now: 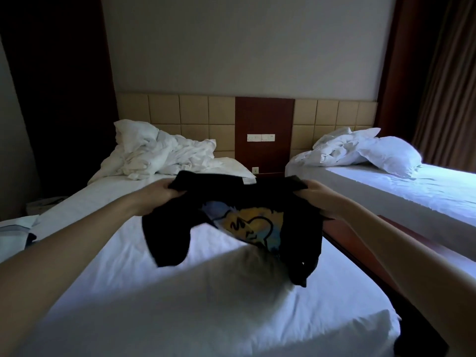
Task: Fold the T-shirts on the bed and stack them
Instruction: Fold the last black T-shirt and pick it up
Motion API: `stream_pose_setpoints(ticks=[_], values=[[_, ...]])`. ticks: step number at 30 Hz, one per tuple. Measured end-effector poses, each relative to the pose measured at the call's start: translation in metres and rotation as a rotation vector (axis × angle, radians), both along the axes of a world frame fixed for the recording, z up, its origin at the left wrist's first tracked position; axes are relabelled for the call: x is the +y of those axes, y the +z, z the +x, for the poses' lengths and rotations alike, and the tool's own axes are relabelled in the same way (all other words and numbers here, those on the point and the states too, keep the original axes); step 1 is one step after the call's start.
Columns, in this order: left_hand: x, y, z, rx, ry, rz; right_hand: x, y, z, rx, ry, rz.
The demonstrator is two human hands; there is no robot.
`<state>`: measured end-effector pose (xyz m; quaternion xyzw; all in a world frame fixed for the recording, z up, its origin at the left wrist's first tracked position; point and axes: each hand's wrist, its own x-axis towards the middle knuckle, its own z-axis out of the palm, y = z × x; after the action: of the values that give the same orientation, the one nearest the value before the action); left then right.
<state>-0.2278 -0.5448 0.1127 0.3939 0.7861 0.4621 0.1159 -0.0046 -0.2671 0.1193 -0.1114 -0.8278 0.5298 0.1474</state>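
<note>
A black T-shirt (296, 217) with a yellow and blue print hangs in the air over the near bed (159, 300). My left hand (159, 195) grips its upper left edge. My right hand (320, 199) grips its upper right edge. The shirt sags between them, a sleeve dangling at the lower left and its bottom end brushing the white sheet at the right.
A crumpled white duvet (164, 153) and pillow lie at the head of the near bed. A second bed (412, 191) with a pillow (389, 153) stands to the right across a dark wooden gap. Folded light cloth (13, 233) sits at the far left edge.
</note>
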Motion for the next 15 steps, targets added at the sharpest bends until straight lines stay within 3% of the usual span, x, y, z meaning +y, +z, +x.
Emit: stream_pose_setpoints(ticks=[2, 5, 7, 10, 11, 13, 15], values=[[0.002, 0.011, 0.003, -0.127, 0.002, 0.157, -0.003, 0.014, -0.009, 0.082, -0.044, 0.229], [-0.003, 0.030, 0.005, 0.041, 0.018, 0.214, -0.007, 0.037, -0.018, 0.046, -0.038, 0.561], [-0.018, 0.047, 0.001, 0.260, -0.022, 0.021, -0.005, 0.045, -0.026, -0.118, -0.024, 0.857], [-0.036, 0.067, -0.004, 0.596, -0.009, -0.535, -0.008, 0.055, -0.039, -0.295, -0.145, 1.224], [-0.040, 0.073, -0.007, 0.662, 0.040, -0.584, -0.011, 0.059, -0.043, -0.268, -0.192, 1.225], [-0.049, 0.085, -0.011, 0.697, 0.151, -0.485, -0.019, 0.068, -0.049, -0.139, -0.232, 1.119], [-0.060, 0.094, -0.008, 0.574, 0.152, -0.295, -0.023, 0.076, -0.055, 0.026, -0.206, 0.969]])
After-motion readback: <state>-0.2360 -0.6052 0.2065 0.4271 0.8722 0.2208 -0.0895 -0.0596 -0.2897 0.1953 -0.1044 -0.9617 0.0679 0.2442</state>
